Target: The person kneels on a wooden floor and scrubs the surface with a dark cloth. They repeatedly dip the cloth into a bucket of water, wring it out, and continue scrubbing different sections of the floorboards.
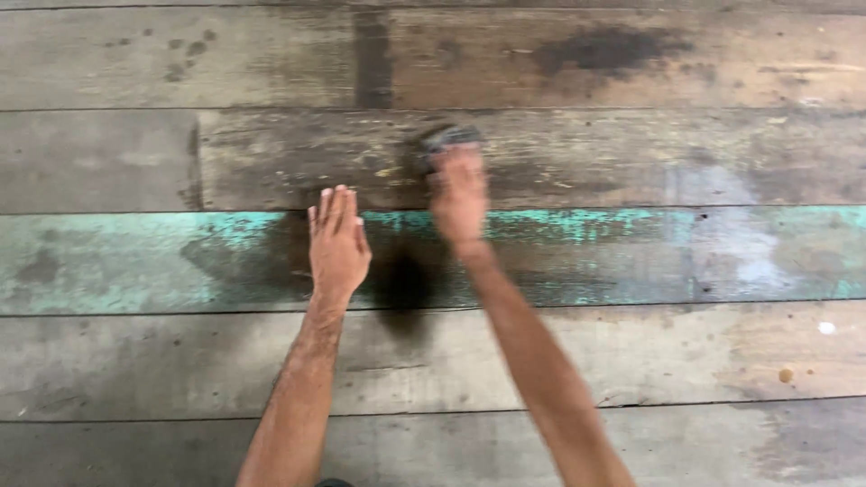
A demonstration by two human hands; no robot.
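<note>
The surface was a run of wide, weathered wooden planks (577,356) laid side to side across the whole view, grey-brown and worn, with thin dark seams between them. One plank through the middle carried patchy turquoise paint (577,225), flaking most along its far edge. Dark stains marked the wood: a large blotch (609,50) on the far plank to the right, a row of small spots (185,50) far left, and a wet-looking dark patch (401,280) between the two forearms. A small white fleck (826,328) and a tan speck (786,374) lay well apart to the near right.

The left hand (337,239) lay flat on the painted plank, fingers straight and together, released and gripping nothing. The right hand (458,194), blurred, was pressed down over a small dark object (448,138), perhaps a brush or pad, on the plank just beyond the painted one; the blur hid whether the fingers were clenched around it.

No edge of the planking showed on any side. Bare wood stretched away to the left, right and far side of both hands.
</note>
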